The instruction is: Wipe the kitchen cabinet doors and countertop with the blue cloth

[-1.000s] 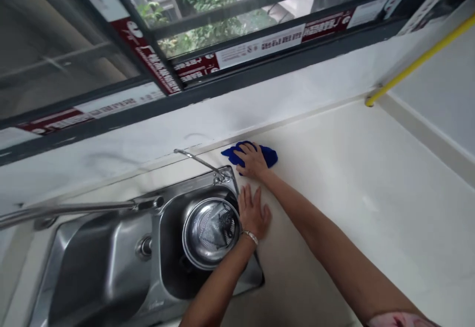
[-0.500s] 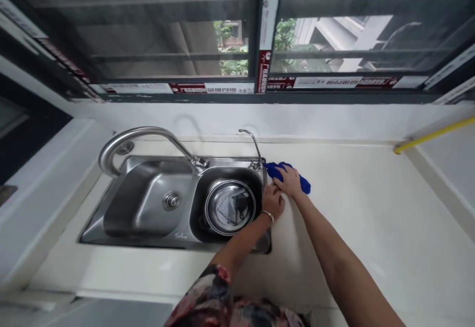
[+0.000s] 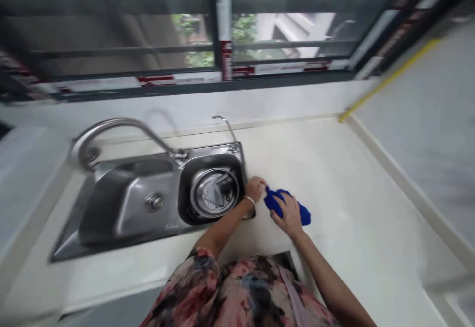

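My right hand (image 3: 290, 216) presses down on a bunched blue microfiber cloth (image 3: 303, 214), gripping it against the cream countertop (image 3: 334, 183). My left hand (image 3: 255, 188), with a bracelet (image 3: 250, 200) at its wrist, sits on the counter by the right rim of a stainless double-basin sink (image 3: 148, 166). Its blurred fingertips are almost at the cloth. A round steel strainer (image 3: 214, 192) lies tilted in the sink's right basin. Its lower part is partly in shadow.
A curved steel faucet (image 3: 122, 128) and a thin sprayer spout (image 3: 226, 128) rise behind the sink. Behind them stand a white backsplash (image 3: 260, 102) and a dark-framed window (image 3: 293, 25). A yellow strip (image 3: 389, 77) runs along the counter's far right side.
The cloth has slid toward me under my right hand, away from the sink's corner. My left hand has moved back along the sink rim, and the view has swung lower, showing more of my patterned top.
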The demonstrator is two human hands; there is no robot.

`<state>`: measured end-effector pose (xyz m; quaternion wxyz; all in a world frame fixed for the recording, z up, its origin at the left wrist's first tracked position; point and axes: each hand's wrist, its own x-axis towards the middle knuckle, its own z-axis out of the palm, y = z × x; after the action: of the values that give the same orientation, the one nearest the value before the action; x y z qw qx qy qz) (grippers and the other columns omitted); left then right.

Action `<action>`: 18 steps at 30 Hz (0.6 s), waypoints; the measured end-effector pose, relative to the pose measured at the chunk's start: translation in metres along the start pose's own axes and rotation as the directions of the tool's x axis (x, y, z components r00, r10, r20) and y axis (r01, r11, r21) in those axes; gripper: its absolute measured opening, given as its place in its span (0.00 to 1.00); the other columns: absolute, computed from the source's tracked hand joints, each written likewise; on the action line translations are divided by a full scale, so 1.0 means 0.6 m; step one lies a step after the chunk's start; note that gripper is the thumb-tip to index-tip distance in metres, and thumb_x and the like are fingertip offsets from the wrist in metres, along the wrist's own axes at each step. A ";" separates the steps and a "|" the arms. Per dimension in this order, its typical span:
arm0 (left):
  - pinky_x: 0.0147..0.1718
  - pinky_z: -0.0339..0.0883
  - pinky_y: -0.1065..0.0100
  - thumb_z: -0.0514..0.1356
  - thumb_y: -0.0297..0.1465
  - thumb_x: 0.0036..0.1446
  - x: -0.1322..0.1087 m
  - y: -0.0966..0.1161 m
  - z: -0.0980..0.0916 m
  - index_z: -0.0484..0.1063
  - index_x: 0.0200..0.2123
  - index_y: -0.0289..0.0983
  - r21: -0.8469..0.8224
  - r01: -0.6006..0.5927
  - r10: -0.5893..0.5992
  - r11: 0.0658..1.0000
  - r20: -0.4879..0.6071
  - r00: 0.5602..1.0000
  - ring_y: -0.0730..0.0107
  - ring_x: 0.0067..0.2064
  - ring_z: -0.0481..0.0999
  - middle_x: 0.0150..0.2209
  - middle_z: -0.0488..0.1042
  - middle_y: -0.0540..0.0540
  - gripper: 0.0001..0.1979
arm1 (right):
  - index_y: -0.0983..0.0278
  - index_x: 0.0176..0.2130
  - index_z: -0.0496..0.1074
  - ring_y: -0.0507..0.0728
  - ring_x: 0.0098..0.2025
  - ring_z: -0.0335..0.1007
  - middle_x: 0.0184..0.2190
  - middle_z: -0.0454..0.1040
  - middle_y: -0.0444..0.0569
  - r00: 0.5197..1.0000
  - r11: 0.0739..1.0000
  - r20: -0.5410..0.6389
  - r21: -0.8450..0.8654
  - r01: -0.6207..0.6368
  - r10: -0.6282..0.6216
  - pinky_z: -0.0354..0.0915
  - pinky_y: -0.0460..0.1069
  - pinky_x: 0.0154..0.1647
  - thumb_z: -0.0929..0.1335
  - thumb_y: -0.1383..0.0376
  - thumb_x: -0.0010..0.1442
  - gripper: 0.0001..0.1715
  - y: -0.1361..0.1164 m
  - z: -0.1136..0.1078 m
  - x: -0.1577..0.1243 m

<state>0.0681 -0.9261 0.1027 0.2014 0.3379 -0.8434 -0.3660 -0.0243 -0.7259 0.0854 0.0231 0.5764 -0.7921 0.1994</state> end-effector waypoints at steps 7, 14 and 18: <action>0.74 0.40 0.42 0.49 0.27 0.65 0.094 0.053 0.003 0.66 0.65 0.22 0.198 0.079 -0.095 0.977 0.073 0.993 0.43 0.76 0.49 0.73 0.56 0.27 0.27 | 0.58 0.65 0.71 0.68 0.70 0.59 0.67 0.67 0.57 0.964 0.964 -0.025 0.001 -0.265 0.265 0.48 0.71 0.75 0.68 0.57 0.63 0.33 -0.016 -0.061 -0.203; 0.72 0.45 0.37 0.43 0.37 0.70 0.103 0.053 0.034 0.58 0.73 0.30 0.542 0.040 -0.087 0.840 0.062 0.994 0.41 0.77 0.44 0.77 0.48 0.32 0.32 | 0.61 0.65 0.71 0.68 0.70 0.60 0.66 0.68 0.60 0.697 0.699 -0.237 -0.091 -0.710 0.677 0.50 0.71 0.75 0.68 0.56 0.63 0.33 -0.025 -0.110 -0.418; 0.68 0.54 0.33 0.43 0.42 0.67 0.110 0.046 0.038 0.47 0.75 0.44 0.651 -0.016 -0.046 0.759 0.078 0.996 0.45 0.77 0.43 0.78 0.40 0.44 0.35 | 0.62 0.65 0.71 0.68 0.70 0.59 0.66 0.68 0.60 0.460 0.451 -0.325 -0.108 -0.886 0.827 0.51 0.69 0.74 0.68 0.55 0.63 0.33 -0.042 -0.153 -0.548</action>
<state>-0.0025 -0.9484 0.1147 0.0310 0.3768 -0.9234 -0.0668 0.0911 -0.4038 0.0895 0.0839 0.0592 -0.9847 0.1407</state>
